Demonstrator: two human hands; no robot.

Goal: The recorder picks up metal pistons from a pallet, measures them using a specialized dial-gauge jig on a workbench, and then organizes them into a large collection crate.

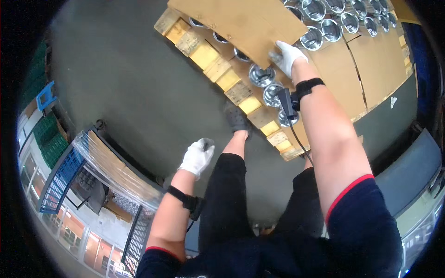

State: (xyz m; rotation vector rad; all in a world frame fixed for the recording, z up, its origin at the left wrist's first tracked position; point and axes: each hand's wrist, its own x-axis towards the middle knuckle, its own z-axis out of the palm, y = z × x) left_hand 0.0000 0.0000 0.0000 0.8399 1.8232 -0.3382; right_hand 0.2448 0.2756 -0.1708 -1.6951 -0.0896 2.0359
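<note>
My right hand (288, 58), in a white glove, grips the near edge of a flat brown cardboard sheet (245, 21). The sheet lies tilted over several shiny metal cups, which partly show beneath its left edge. Three open-topped metal cups stand in a row beside my right wrist; one cup (262, 75) is close to the sheet's corner. My left hand (198, 156), also white-gloved with greyish fingertips, hangs over the floor beside my left knee. Its fingers are curled closed, and nothing shows in them.
Under the cups, cardboard layers (336, 69) cover a wooden pallet (220, 69). More metal cups (331, 30) stand in rows at the far right. To the lower left is a film-wrapped cardboard stack (118, 171) by a blue crate (62, 178). My shod foot (237, 118) is against the pallet.
</note>
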